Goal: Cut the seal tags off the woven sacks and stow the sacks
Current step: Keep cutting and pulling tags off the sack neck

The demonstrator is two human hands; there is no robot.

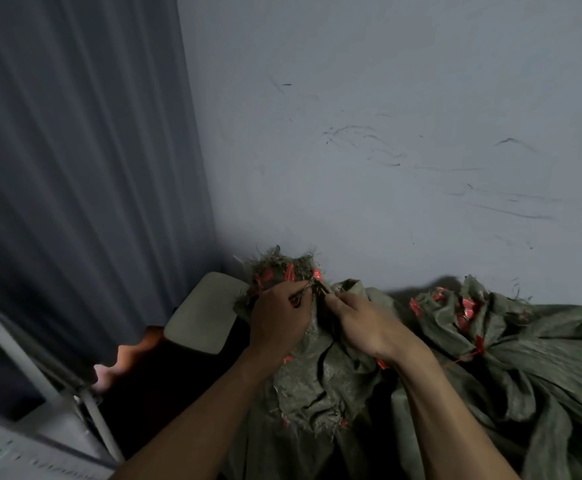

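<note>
Both hands grip frayed sack (314, 382) neck: left hand (279, 320), right hand (362, 327).

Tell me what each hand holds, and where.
Left hand and right hand both grip the woven sack at its bunched neck, below the red seal tags. Anything else held cannot be told.

Person's left hand (279, 320) and right hand (362, 327) are both bare, and the forearms (196, 420) are uncovered too, fairly lean-looking, right down to the frame's edge.
</note>
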